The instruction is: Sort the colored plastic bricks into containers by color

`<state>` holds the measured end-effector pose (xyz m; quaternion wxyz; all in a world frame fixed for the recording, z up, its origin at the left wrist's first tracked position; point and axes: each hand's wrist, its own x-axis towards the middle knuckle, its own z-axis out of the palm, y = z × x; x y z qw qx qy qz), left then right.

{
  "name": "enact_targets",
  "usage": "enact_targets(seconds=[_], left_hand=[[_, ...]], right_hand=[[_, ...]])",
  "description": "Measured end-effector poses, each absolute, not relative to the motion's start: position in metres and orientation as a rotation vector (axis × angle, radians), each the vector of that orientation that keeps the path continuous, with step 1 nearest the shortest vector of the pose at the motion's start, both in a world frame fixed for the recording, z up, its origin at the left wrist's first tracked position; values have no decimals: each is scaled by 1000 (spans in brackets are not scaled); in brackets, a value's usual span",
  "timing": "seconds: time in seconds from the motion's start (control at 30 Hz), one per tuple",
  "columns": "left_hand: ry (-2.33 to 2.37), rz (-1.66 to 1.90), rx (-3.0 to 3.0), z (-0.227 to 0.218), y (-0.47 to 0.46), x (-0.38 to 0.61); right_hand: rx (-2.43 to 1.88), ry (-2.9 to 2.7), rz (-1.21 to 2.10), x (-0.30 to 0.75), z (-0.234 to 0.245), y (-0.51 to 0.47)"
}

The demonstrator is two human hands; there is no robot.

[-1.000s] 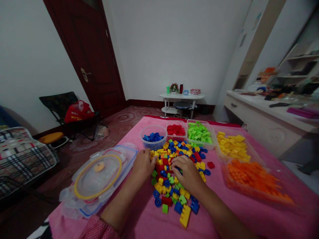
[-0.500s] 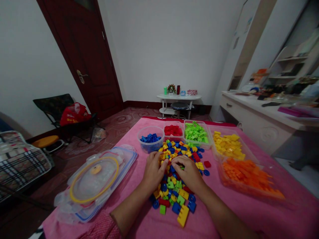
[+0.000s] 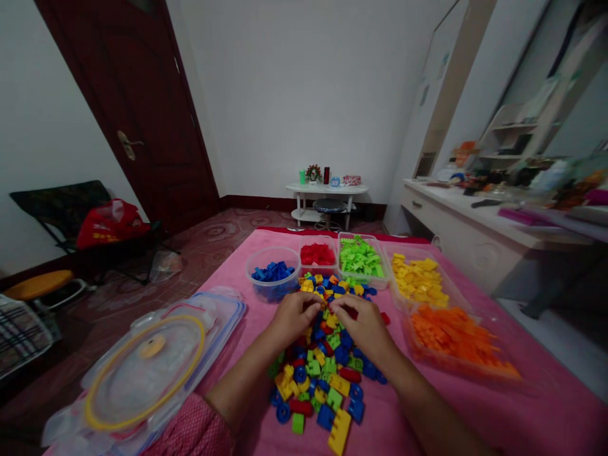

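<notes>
A heap of mixed toy building bricks [image 3: 327,380] in yellow, blue, green and red lies on the pink cloth [image 3: 380,418]. Over its far half, my left hand [image 3: 295,316] has its fingers curled down, thumb and forefinger close together. Facing it, my right hand [image 3: 363,323] is bent the same way, its fingertips a small gap from the left ones. Whatever the fingers hold is too small or hidden to name. Wheel-like blue pieces [image 3: 284,413] and a long yellow brick [image 3: 340,432] lie at the near end of the heap.
Behind the heap stand tubs of blue bricks [image 3: 273,272], red bricks [image 3: 317,254] and green bricks [image 3: 361,256]. To the right are boxes of yellow bricks [image 3: 420,280] and orange bricks [image 3: 460,339]. Clear lids [image 3: 185,373] are stacked at the left.
The view has turned to the right, so the scene sits further left. My hands have drawn slightly apart, and more of the heap shows between my forearms.
</notes>
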<state>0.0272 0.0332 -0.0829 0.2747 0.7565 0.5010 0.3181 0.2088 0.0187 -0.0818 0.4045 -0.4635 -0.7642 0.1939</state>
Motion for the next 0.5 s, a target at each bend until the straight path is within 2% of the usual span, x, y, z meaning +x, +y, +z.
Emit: enact_targets(seconds=[0.1,0.2,0.37,0.5], left_hand=[[1350,790,1982,-74,41,17],[1309,563,2118,-56,40,11],[1137,203,2409,-38,29,16],[1236,325,2463,-46,29,23]], right_hand=[[-1433,-1944,174,235,-82,30],[-1687,-2067,-51,247,-88,34],[-1882,-2188,-115,238,-93,28],[-1896,-2167,-136,232,-89,25]])
